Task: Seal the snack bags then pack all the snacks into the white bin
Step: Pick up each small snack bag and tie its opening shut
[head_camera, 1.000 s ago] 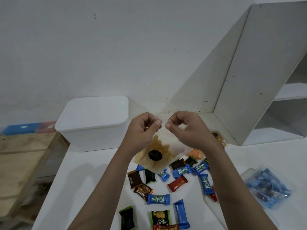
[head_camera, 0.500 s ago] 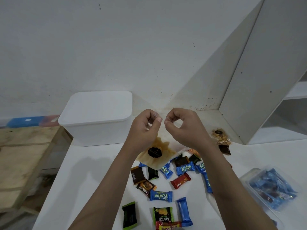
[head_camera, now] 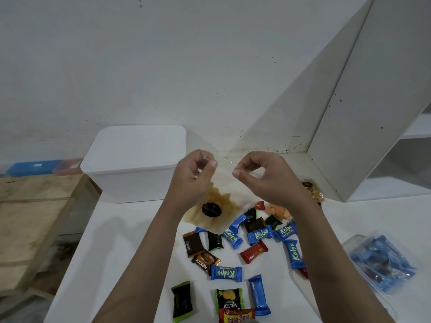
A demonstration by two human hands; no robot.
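Both hands hold a clear snack bag up above the white table, the left hand and right hand each pinching its top edge. Wrapped snacks lie scattered beneath. The lidded white bin stands far left; a bag of blue snacks lies right.

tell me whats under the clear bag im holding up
Under the clear bag, loose wrapped snacks lie on the white table; a blue Kalpa candy and a black wrapper peek from its lower edge. Anything else there is covered.

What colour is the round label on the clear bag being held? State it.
Black, with faint gold lettering, on the clear bag; the label shows in the head view.
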